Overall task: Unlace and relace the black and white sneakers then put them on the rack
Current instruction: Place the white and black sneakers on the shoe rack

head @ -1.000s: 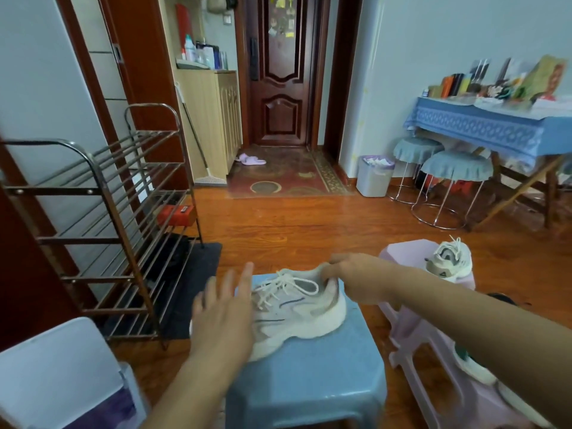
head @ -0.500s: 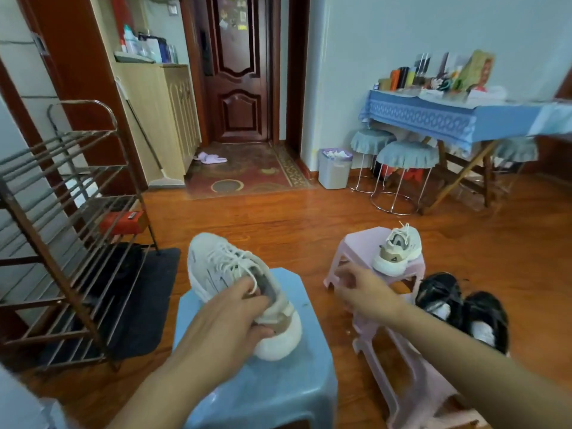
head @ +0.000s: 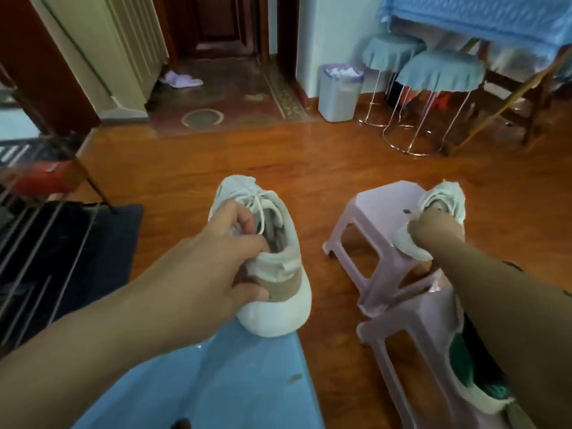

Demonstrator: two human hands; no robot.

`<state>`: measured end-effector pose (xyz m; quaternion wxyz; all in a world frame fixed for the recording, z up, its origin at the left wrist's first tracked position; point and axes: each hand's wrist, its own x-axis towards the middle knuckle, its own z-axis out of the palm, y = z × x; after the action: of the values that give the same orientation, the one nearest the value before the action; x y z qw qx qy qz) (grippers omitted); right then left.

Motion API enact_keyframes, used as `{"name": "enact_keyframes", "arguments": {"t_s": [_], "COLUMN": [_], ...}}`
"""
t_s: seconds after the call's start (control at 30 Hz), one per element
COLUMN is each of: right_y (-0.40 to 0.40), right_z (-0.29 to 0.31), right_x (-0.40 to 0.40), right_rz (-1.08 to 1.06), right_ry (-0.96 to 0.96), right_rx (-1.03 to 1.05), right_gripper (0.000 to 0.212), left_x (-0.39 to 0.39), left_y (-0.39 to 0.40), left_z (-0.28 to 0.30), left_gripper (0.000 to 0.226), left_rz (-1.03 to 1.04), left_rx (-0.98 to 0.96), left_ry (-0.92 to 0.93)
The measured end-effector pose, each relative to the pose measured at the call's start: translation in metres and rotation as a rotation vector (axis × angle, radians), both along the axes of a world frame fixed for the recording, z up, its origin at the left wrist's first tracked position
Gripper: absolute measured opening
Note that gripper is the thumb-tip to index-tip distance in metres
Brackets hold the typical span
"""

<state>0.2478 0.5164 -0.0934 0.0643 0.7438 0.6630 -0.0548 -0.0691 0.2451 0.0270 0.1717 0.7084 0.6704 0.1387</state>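
My left hand (head: 216,258) grips a white sneaker (head: 284,292) by its collar, fingers inside the opening, heel toward me, above the front of the blue stool (head: 216,382). My right hand (head: 433,224) is curled into the opening of a second white sneaker (head: 448,196) on the far pink stool (head: 380,212). A dark sneaker with a white sole (head: 473,379) shows at the lower right, mostly hidden behind my right forearm. The metal shoe rack (head: 37,187) stands blurred at the left edge.
A black mat (head: 93,243) lies under the rack. A second pink stool (head: 411,320) stands nearer me on the right. A grey bin (head: 339,94), two round covered stools (head: 439,72) and a table with a blue cloth (head: 479,13) are at the back right.
My left hand has turned the white sneaker heel toward me and raised it off the blue stool. My right hand has reached the sneaker on the pink stool and taken hold of it.
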Motion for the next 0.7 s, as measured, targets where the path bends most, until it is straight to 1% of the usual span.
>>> {"name": "enact_keyframes", "arguments": {"t_s": [0.1, 0.17, 0.2, 0.23, 0.27, 0.3, 0.37, 0.4, 0.5, 0.53, 0.6, 0.67, 0.7], "right_y": [-0.003, -0.012, -0.019, -0.029, -0.040, -0.052, -0.073, -0.084, -0.112, -0.121, -0.135, -0.139, -0.138], "right_z": [0.016, 0.031, 0.047, 0.062, 0.085, 0.101, 0.143, 0.161, 0.230, 0.261, 0.314, 0.360, 0.389], "right_x": [-0.009, -0.017, -0.025, -0.034, -0.043, -0.052, -0.069, -0.076, -0.095, -0.099, -0.110, -0.124, -0.144], "right_rz": [-0.007, -0.001, 0.011, 0.038, 0.076, 0.119, 0.212, 0.256, 0.372, 0.417, 0.560, 0.650, 0.694], "right_ry": [0.068, 0.150, 0.187, 0.210, 0.212, 0.214, 0.230, 0.245, 0.293, 0.298, 0.278, 0.249, 0.249], "right_rx": [-0.007, 0.007, 0.001, -0.002, -0.018, -0.022, -0.047, -0.071, -0.144, -0.167, -0.183, -0.198, -0.190], "right_gripper": [0.036, 0.039, 0.042, 0.043, 0.045, 0.045, 0.038, 0.034, 0.030, 0.030, 0.031, 0.030, 0.029], "left_x": [-0.002, 0.004, 0.008, 0.012, 0.017, 0.023, 0.036, 0.041, 0.049, 0.048, 0.040, 0.024, 0.004], "left_y": [0.011, 0.013, 0.012, 0.012, 0.011, 0.010, 0.010, 0.008, -0.009, -0.020, -0.046, -0.066, -0.077], "left_z": [0.011, 0.017, 0.026, 0.026, 0.032, 0.031, 0.042, 0.046, 0.099, 0.126, 0.177, 0.222, 0.257], "left_gripper": [0.026, 0.022, 0.024, 0.031, 0.036, 0.037, 0.030, 0.027, 0.032, 0.031, 0.019, 0.018, 0.018], "left_rz": [-0.038, -0.049, -0.032, -0.017, 0.023, 0.067, 0.160, 0.206, 0.365, 0.412, 0.497, 0.558, 0.609], "left_rx": [-0.109, -0.183, -0.221, -0.238, -0.256, -0.274, -0.307, -0.330, -0.396, -0.397, -0.387, -0.332, -0.283], "left_ry": [0.045, 0.066, 0.051, 0.036, 0.019, 0.013, 0.042, 0.028, -0.143, -0.165, -0.133, -0.068, -0.015]}}
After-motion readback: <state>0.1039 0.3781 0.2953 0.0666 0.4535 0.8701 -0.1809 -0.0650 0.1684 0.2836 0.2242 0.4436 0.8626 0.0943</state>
